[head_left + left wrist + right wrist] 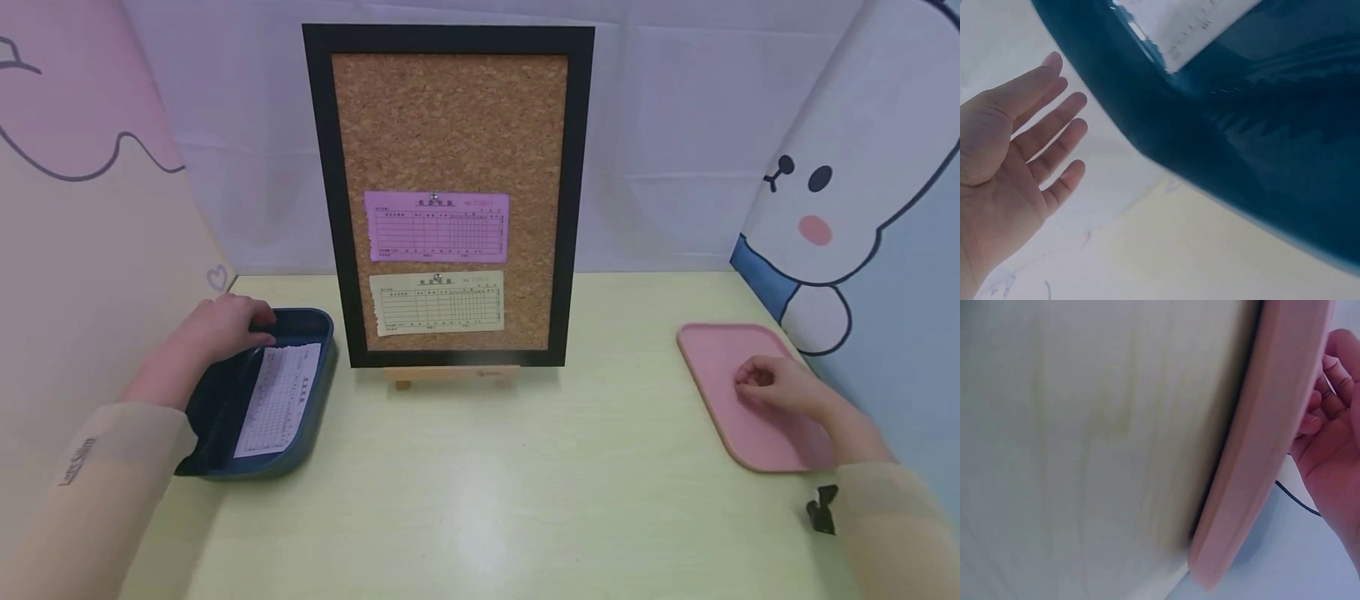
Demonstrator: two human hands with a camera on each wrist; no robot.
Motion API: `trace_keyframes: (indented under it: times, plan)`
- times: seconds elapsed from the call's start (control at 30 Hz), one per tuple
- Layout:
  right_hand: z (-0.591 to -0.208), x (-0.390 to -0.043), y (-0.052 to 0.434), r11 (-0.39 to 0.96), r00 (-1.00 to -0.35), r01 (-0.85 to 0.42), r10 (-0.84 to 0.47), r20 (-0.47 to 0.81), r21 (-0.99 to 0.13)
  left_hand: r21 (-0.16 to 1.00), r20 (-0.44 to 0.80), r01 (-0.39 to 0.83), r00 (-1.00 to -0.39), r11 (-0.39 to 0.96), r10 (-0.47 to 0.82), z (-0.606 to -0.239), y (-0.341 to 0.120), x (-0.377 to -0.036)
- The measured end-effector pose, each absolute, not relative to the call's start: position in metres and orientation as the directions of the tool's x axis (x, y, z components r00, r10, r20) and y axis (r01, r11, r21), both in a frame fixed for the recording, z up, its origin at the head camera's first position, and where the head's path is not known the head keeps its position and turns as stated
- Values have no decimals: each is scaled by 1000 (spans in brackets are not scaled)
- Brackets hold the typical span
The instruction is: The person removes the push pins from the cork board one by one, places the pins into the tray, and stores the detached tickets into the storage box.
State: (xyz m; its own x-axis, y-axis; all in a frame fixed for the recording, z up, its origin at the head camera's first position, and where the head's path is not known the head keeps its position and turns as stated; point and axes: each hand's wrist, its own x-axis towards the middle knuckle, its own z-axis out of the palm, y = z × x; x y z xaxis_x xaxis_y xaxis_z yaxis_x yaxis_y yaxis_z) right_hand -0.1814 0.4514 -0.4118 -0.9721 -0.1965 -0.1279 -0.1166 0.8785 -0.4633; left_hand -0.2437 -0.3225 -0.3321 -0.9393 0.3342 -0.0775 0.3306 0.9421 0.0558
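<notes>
Pale-green table (480,500) — grainy cork board (450,125), smooth rounded pink tray (720,350).

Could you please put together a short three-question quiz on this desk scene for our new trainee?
1. True or false: the pink paper form is pinned above the cream paper form on the black-framed cork board.
2. Which hand is over the flat pink tray? A) the left hand B) the right hand C) neither
3. Fill in: the white printed sheet lies inside the dark ____ plastic tray.

Key
1. True.
2. B; its fingers are curled, and what they hold, if anything, cannot be made out.
3. Blue; the left hand is at that tray's far end.
</notes>
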Motion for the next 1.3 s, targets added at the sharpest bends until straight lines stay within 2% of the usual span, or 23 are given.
trace_keyframes:
  times: [0.2, 0.33, 0.53, 0.9, 1.3]
  plan:
    - [-405, -177, 453, 899, -977, -65, -145, -154, -432, 60, -4, 300, -954, 952, 301, -322, -312, -233]
    - [-397, -174, 451, 907, -980, -84, -150, -130, -413, 79, 50, 275, -961, 958, 272, -317, -305, -226]
    - [-376, -169, 439, 911, -983, -130, -169, -69, -390, 103, 114, 252, -964, 962, 241, -310, -295, -220]
    - [-335, -165, 411, 916, -992, -84, -114, -53, -392, 180, 240, 221, -955, 959, 175, -295, -274, -208]
    - [-296, -157, 368, 895, -986, -144, -96, 133, -422, 303, 376, 253, -918, 919, 129, -287, -254, -200]
